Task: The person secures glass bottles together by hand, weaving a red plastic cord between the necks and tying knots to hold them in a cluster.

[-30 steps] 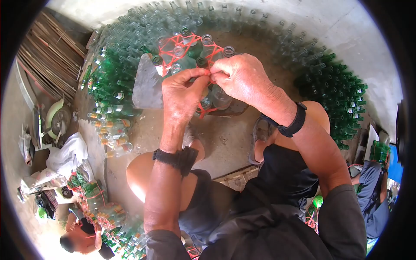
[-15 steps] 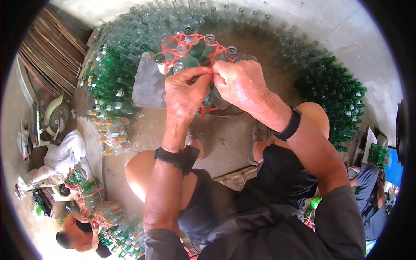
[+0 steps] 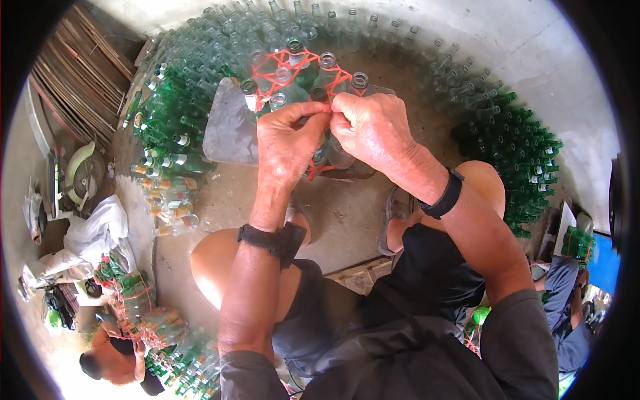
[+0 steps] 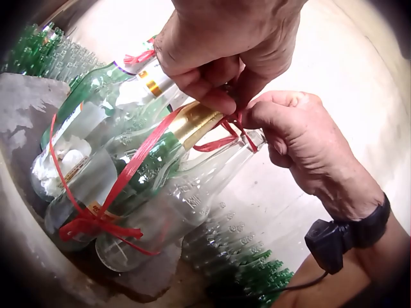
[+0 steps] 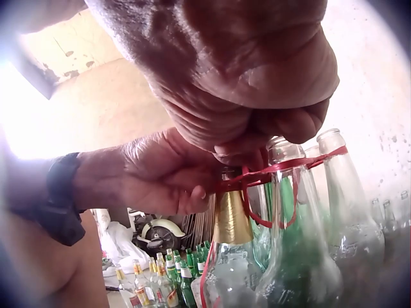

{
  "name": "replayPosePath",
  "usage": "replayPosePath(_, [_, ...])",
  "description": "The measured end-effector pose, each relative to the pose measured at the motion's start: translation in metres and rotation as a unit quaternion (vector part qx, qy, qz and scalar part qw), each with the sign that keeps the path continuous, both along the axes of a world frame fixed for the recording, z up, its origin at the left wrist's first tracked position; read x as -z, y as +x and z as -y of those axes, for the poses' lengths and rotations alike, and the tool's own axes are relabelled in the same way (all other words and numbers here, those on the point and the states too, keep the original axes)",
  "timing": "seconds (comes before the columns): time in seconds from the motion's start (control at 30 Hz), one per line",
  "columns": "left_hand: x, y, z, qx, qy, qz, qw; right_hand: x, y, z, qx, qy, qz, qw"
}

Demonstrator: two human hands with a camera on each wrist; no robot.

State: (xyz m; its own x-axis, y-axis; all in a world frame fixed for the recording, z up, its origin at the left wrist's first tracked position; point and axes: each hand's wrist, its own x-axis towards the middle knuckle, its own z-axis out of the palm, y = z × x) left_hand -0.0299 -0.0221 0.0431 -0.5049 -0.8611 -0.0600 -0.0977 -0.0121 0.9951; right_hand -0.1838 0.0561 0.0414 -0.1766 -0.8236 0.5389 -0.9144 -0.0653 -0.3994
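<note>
Upright glass bottles (image 3: pixel 278 101) stand in a bundle, their necks laced with red plastic twine (image 3: pixel 303 53). At the bundle's near side, the left hand (image 3: pixel 288 143) pinches the twine between thumb and forefinger. Touching it fingertip to fingertip, the right hand (image 3: pixel 377 127) pinches twine too. In the left wrist view both hands meet at a gold-foiled neck (image 4: pixel 194 122), and a red band (image 4: pixel 131 168) runs down to a knot near the bottle bases. The right wrist view shows a loose loop of twine hanging beside the gold foil (image 5: pixel 232 218). Fingers hide the crossing of the twine.
A grey slab (image 3: pixel 230 130) lies under and left of the bundle. Rows of clear and green bottles (image 3: pixel 513 150) curve around it along the wall. A person (image 3: pixel 113 357) is at lower left, another (image 3: pixel 563 300) at far right. Wooden strips (image 3: pixel 80 73) lean at upper left.
The two hands have drawn close together at the twine and shifted slightly right in the head view, along with the bundle. Both keep their pinch.
</note>
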Motion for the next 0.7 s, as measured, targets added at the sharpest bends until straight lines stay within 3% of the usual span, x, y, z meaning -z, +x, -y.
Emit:
replayPosePath(0.4, [0.0008, 0.0012, -0.0006, 0.005, -0.011, -0.014, 1.000, 0.0037, -0.0029, 0.0003, -0.012, -0.054, 0.033, 0.998])
replayPosePath(0.7, [0.0016, -0.0009, 0.0000, 0.012, -0.020, -0.030, 0.999, -0.0030, -0.0097, -0.0065, -0.038, -0.011, 0.031, 0.999])
